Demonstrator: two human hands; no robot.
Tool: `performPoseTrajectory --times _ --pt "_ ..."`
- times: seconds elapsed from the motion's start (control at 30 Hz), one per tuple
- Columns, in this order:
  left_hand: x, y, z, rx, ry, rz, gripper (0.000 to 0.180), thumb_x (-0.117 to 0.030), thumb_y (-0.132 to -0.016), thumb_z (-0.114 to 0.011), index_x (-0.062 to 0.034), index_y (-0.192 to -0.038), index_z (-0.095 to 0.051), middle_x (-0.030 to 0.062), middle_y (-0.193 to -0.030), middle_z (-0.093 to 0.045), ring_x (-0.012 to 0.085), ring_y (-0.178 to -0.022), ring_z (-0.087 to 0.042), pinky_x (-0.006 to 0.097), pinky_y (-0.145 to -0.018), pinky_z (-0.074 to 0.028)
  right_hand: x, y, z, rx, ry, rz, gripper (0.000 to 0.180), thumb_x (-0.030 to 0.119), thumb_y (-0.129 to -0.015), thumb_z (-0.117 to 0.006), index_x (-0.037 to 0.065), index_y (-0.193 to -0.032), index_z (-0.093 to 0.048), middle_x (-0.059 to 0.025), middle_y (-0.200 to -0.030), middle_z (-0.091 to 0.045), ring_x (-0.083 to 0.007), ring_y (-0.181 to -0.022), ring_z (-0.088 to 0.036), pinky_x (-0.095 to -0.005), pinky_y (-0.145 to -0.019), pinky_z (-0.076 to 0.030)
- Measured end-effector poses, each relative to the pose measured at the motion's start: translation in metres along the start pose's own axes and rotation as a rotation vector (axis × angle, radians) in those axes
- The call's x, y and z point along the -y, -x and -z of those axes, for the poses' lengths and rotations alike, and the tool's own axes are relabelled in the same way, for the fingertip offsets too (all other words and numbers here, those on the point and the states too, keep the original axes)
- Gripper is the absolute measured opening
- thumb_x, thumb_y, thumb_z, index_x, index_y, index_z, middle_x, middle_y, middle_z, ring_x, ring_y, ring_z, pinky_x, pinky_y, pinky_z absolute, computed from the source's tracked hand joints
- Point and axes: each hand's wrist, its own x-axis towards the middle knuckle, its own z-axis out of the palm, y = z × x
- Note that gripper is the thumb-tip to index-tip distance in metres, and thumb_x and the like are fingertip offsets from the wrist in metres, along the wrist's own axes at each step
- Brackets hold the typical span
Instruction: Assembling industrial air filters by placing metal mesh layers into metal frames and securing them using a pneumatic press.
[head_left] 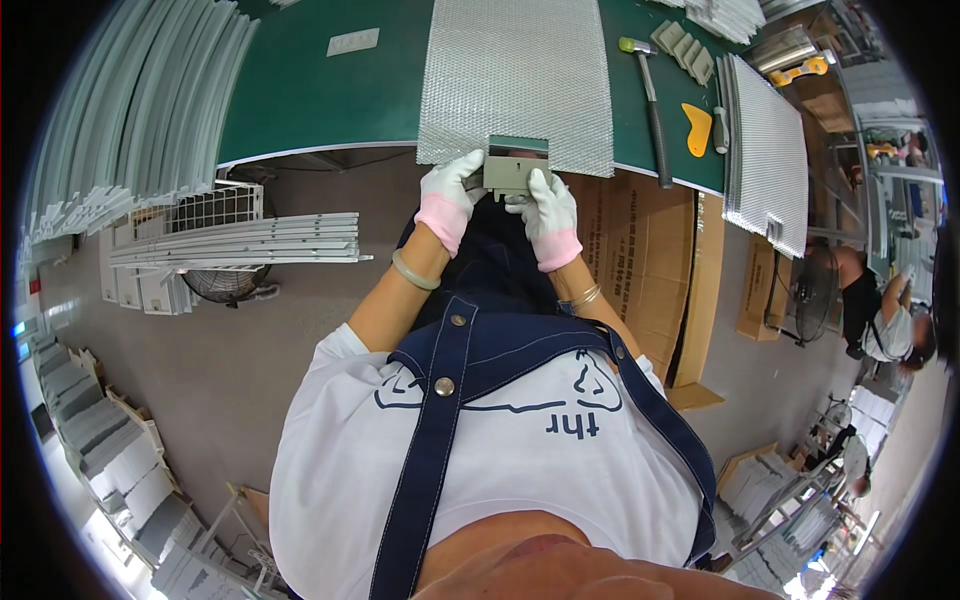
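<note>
Left hand (450, 196) and right hand (550, 214): each grip pinches small grey plate (513, 174) from its side, apparently steadying it. Plate at notch in near edge of silver mesh panel (515, 80); panel overhangs green worktop (330, 110), likely leaving notch reachable. Right: yellow scraper (697, 129), mallet (651, 100), handle nearward, seemingly for easy pickup. Farther: overlapping beige plates (686, 53).

L glove (450, 190) & R glove (550, 212) are wht w/ pink cuffs (441, 220), small plate (506, 178) grey-beige, panel (515, 80) silvery w/ fine all-over mesh pattern, tabletop (320, 105) dk grn, scraper (697, 129) yel-orange, carton (650, 250) brn, straps (430, 450) navy w/ pale stitching, shirt (520, 465) wht w/ navy print (573, 427).
</note>
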Motion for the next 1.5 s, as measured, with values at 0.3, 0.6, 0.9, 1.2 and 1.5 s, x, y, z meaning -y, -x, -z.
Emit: performPoseTrajectory --times 0.3,0.6,0.9,1.2,1.5 --pt "-0.004 0.009 0.0 0.098 -0.117 0.044 0.03 -0.024 -0.084 -0.063 0.0001 -0.101 -0.061 0.0083 -0.091 -0.062 0.0199 -0.085 -0.059 0.039 -0.079 -0.047 0.0 0.001 0.0 0.005 0.026 0.007 0.042 0.032 -0.089 -0.056 -0.004 -0.109 -0.047 -0.0119 -0.092 -0.061 -0.0182 -0.068 -0.062 -0.027 -0.056 -0.053" --pt "0.003 0.016 0.004 0.104 -0.319 -0.048 0.028 -0.02 -0.08 -0.068 0.003 -0.093 -0.06 0.0038 -0.075 -0.06 0.0086 -0.057 -0.055 0.024 -0.056 -0.051 0.017 0.004 0.021 -0.046 0.289 0.046 0.053 0.046 -0.089 -0.05 -0.002 -0.112 -0.045 -0.0141 -0.104 -0.056 -0.0196 -0.084 -0.059 -0.0274 -0.061 -0.051" --pt "-0.005 0.014 0.004 0.05 -0.403 -0.059 0.026 -0.017 -0.079 -0.069 0.0028 -0.091 -0.058 0.0024 -0.071 -0.057 0.0063 -0.053 -0.052 0.024 -0.056 -0.052 0.023 -0.012 0.02 -0.21 0.183 0.078 0.037 0.031 -0.08 -0.068 -0.001 -0.082 -0.051 -0.0098 -0.079 -0.06 -0.0137 -0.064 -0.056 -0.0244 -0.055 -0.047" --pt "-0.009 0.012 0.008 0.118 -0.381 -0.003 0.025 -0.017 -0.08 -0.068 0.0027 -0.091 -0.058 0.0016 -0.069 -0.057 0.0064 -0.053 -0.052 0.026 -0.058 -0.053 0.018 -0.013 0.025 -0.223 0.137 0.125 0.033 0.027 -0.079 -0.069 0.0 -0.071 -0.052 -0.0085 -0.068 -0.06 -0.0116 -0.057 -0.055 -0.0233 -0.053 -0.044" --pt "0.005 0.012 0.009 0.151 -0.198 -0.011 0.018 -0.015 -0.081 -0.068 -0.001 -0.087 -0.059 0.0013 -0.065 -0.057 0.0072 -0.051 -0.051 0.026 -0.057 -0.05 0.024 -0.015 0.034 -0.126 0.163 0.068 0.024 0.02 -0.08 -0.068 -0.004 -0.074 -0.063 -0.0084 -0.068 -0.063 -0.0119 -0.057 -0.056 -0.0226 -0.053 -0.044"
